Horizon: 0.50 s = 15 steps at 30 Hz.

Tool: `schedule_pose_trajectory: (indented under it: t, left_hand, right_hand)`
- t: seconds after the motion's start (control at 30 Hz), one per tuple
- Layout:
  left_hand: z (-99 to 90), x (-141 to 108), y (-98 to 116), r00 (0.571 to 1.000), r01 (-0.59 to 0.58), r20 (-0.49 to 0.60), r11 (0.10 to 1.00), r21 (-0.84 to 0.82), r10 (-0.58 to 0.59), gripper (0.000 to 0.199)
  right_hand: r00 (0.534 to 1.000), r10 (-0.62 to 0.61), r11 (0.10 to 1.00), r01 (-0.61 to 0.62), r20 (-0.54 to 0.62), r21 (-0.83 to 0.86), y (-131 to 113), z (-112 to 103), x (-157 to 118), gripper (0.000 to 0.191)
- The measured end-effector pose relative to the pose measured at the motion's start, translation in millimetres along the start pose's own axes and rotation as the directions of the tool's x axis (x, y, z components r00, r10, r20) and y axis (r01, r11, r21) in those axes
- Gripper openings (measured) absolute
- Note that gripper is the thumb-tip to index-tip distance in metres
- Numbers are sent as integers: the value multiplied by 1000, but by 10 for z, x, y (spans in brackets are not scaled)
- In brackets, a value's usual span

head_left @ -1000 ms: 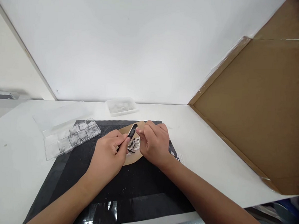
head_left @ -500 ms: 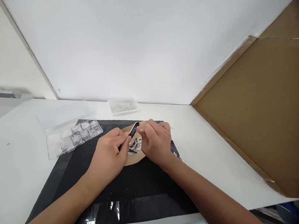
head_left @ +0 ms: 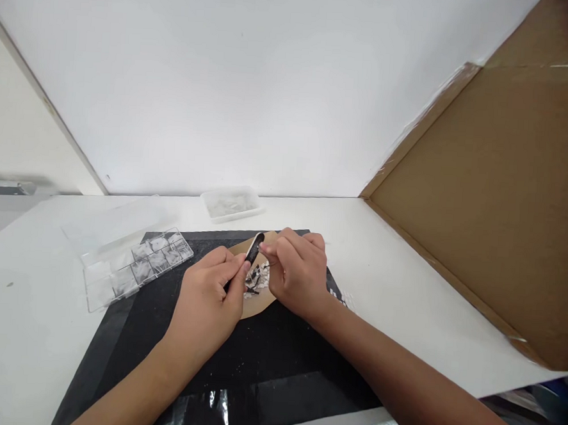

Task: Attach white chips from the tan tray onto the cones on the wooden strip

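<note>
My left hand [head_left: 215, 279] is closed around a slim black nail file [head_left: 254, 250] with a pale edge and rounded tip, which slants up and away from me. Close to that tip, my right hand [head_left: 296, 271] has thumb and forefinger pinched together. Whatever sits in this pinch is too small to make out. Beneath both hands lies a round sheet of brown paper [head_left: 253, 310], partly covered by them. Small white and black scraps [head_left: 259, 279] are heaped on it.
A black mat [head_left: 256, 358] covers part of the white table [head_left: 404, 297]. To the left lies an open clear compartment case [head_left: 149, 262] with whitish pieces. A translucent tray [head_left: 231, 204] stands at the back. Cardboard [head_left: 497, 187] walls the right side.
The view has shifted slightly. Both hands keep nearly the same pose at the nail file, with the right fingertips still beside its tip.
</note>
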<state>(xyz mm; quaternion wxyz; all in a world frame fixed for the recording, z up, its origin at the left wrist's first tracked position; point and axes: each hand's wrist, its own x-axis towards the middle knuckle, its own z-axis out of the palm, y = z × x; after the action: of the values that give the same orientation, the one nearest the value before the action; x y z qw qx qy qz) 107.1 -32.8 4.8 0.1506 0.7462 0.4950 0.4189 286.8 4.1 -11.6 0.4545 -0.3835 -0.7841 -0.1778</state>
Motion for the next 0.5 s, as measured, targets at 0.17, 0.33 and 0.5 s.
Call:
schedule_pose_trajectory:
  t: [0.17, 0.33, 0.5]
  left_hand:
    - [13, 5, 7, 1000, -11, 5, 1000, -6, 11, 40]
    - [24, -7, 33, 1000, -18, -13, 1000, -4, 18, 41]
    - [20, -16, 46, 999, -31, -35, 999, 28, 32, 40]
  right_hand:
    - [999, -34, 999, 33, 43, 16, 5, -16, 39, 25]
    - [997, -52, 998, 50, 56, 33, 9, -29, 44, 26]
    - [1000, -1, 1000, 0, 27, 18, -22, -25, 45, 28]
